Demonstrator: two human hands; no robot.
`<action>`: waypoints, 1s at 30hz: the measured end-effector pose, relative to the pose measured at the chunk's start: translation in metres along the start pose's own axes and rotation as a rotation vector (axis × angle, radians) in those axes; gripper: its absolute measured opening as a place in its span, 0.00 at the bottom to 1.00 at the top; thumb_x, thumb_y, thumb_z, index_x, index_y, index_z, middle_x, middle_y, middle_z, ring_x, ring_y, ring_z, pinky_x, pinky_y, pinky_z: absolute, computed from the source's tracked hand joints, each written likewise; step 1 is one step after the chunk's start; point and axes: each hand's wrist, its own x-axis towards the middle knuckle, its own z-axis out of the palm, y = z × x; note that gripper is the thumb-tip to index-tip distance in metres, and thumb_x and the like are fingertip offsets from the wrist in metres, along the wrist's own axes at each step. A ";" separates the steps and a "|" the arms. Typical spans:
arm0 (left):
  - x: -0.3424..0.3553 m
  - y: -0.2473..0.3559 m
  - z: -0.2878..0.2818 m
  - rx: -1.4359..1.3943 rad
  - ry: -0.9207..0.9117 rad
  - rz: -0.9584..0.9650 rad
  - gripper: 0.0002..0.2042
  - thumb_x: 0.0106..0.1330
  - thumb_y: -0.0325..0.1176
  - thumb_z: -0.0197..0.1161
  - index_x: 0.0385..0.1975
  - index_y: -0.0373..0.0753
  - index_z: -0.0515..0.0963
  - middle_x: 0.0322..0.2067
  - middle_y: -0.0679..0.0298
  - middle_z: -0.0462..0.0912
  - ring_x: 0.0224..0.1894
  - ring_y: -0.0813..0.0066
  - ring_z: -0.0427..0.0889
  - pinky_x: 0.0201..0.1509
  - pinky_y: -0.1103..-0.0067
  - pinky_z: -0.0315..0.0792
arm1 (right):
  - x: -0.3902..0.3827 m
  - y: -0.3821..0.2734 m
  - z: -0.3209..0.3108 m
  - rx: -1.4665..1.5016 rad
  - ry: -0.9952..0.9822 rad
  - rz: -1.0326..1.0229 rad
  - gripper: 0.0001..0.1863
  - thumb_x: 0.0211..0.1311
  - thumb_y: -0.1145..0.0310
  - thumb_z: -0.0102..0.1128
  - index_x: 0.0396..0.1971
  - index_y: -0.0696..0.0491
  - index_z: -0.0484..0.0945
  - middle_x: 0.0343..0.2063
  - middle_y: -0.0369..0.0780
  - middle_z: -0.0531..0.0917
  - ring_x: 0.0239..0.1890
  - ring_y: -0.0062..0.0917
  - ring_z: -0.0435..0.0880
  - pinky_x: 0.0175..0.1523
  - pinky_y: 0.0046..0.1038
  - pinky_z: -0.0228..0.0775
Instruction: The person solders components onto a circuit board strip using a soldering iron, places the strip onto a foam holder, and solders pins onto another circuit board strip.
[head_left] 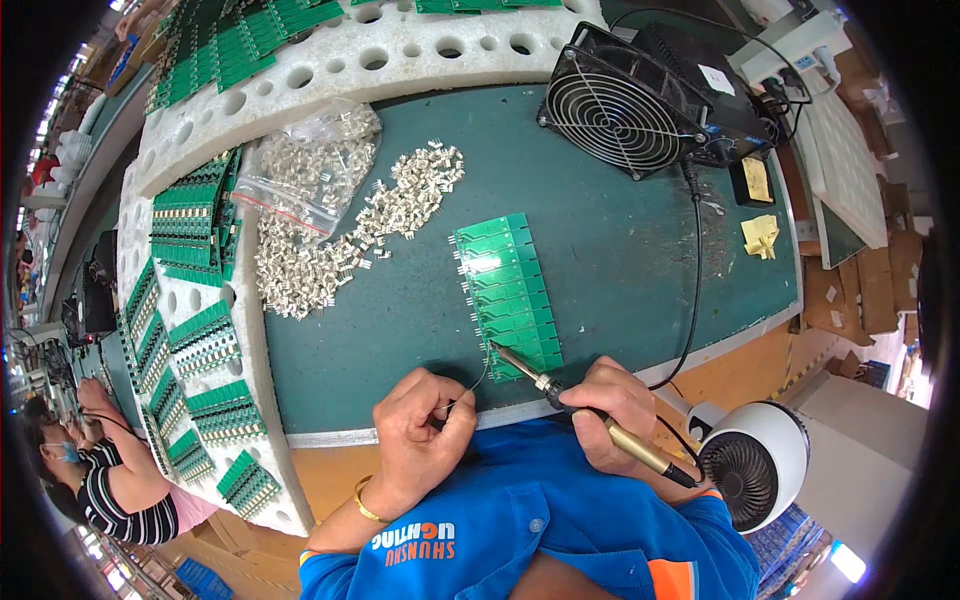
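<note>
The circuit board panel (512, 297) is smooth and glossy. The soldering iron (638, 448) shows shiny, gold-coloured metal at its rear. The worktop (370, 365) looks matt. The bag (310, 165) is of thin, glossy plastic; the shirt (500, 500) is of matt cloth.

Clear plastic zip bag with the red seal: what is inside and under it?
Inside the bag, many small off-white pieces show through its plastic. Loose off-white pieces lie along its lower edge; whatever is directly beneath is covered by the bag.
</note>
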 end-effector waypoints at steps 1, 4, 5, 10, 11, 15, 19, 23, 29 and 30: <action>0.000 0.001 0.000 -0.005 -0.004 -0.018 0.05 0.54 0.20 0.66 0.20 0.34 0.76 0.17 0.68 0.68 0.20 0.81 0.65 0.23 0.80 0.58 | 0.000 0.000 0.000 0.001 0.000 -0.001 0.08 0.59 0.73 0.64 0.36 0.58 0.79 0.23 0.41 0.81 0.19 0.29 0.74 0.27 0.31 0.65; 0.002 0.002 -0.001 -0.002 -0.015 -0.019 0.05 0.54 0.20 0.66 0.21 0.34 0.76 0.17 0.68 0.68 0.20 0.80 0.65 0.23 0.80 0.58 | 0.001 0.001 0.000 0.003 0.008 -0.001 0.08 0.58 0.73 0.64 0.36 0.59 0.79 0.22 0.40 0.81 0.19 0.29 0.74 0.26 0.31 0.64; 0.002 0.003 -0.001 -0.002 -0.014 -0.018 0.05 0.54 0.20 0.66 0.21 0.34 0.76 0.17 0.68 0.68 0.20 0.80 0.65 0.23 0.80 0.58 | 0.001 0.001 0.000 0.004 0.007 -0.002 0.08 0.58 0.73 0.64 0.36 0.59 0.79 0.22 0.40 0.81 0.19 0.29 0.74 0.26 0.31 0.64; 0.004 0.001 -0.004 -0.051 -0.043 -0.076 0.05 0.54 0.20 0.66 0.21 0.33 0.76 0.18 0.69 0.68 0.20 0.83 0.63 0.23 0.81 0.57 | 0.001 0.002 0.001 0.009 0.021 0.006 0.08 0.56 0.74 0.64 0.35 0.59 0.79 0.22 0.40 0.80 0.18 0.28 0.74 0.26 0.30 0.64; 0.003 0.000 -0.004 -0.051 -0.042 -0.077 0.05 0.54 0.20 0.66 0.21 0.33 0.76 0.18 0.69 0.68 0.20 0.83 0.63 0.23 0.81 0.57 | 0.001 0.002 0.001 0.010 0.020 0.006 0.08 0.56 0.74 0.64 0.35 0.59 0.79 0.22 0.40 0.80 0.18 0.28 0.74 0.26 0.30 0.64; 0.004 0.001 -0.005 -0.073 -0.048 -0.089 0.05 0.55 0.20 0.66 0.21 0.33 0.76 0.18 0.70 0.67 0.20 0.84 0.62 0.23 0.82 0.55 | 0.002 0.000 -0.001 0.007 0.014 0.027 0.08 0.56 0.75 0.64 0.35 0.59 0.79 0.21 0.40 0.80 0.18 0.28 0.73 0.26 0.30 0.64; 0.004 0.001 -0.005 -0.096 -0.048 -0.091 0.05 0.55 0.20 0.65 0.20 0.33 0.76 0.18 0.70 0.67 0.20 0.85 0.62 0.23 0.82 0.54 | 0.003 0.001 -0.001 0.018 0.018 0.028 0.07 0.56 0.74 0.64 0.35 0.59 0.79 0.22 0.40 0.80 0.18 0.28 0.73 0.26 0.30 0.63; 0.004 0.003 -0.005 -0.092 -0.047 -0.086 0.05 0.54 0.20 0.65 0.20 0.33 0.76 0.18 0.70 0.67 0.20 0.85 0.61 0.23 0.82 0.54 | 0.002 0.002 -0.001 0.027 0.018 0.024 0.07 0.57 0.74 0.63 0.35 0.59 0.79 0.22 0.41 0.80 0.18 0.28 0.74 0.26 0.30 0.64; 0.005 0.003 -0.004 -0.085 -0.045 -0.098 0.05 0.54 0.19 0.65 0.20 0.33 0.76 0.18 0.70 0.67 0.20 0.85 0.61 0.23 0.82 0.54 | 0.002 0.001 -0.001 0.025 0.013 0.032 0.08 0.59 0.72 0.63 0.35 0.59 0.79 0.23 0.41 0.81 0.19 0.29 0.74 0.27 0.30 0.64; 0.004 0.003 -0.004 -0.084 -0.043 -0.100 0.05 0.54 0.19 0.65 0.20 0.33 0.76 0.18 0.70 0.67 0.20 0.85 0.61 0.23 0.82 0.54 | 0.002 0.002 -0.001 0.027 0.013 0.023 0.08 0.60 0.72 0.63 0.35 0.59 0.79 0.23 0.41 0.81 0.19 0.29 0.75 0.27 0.30 0.64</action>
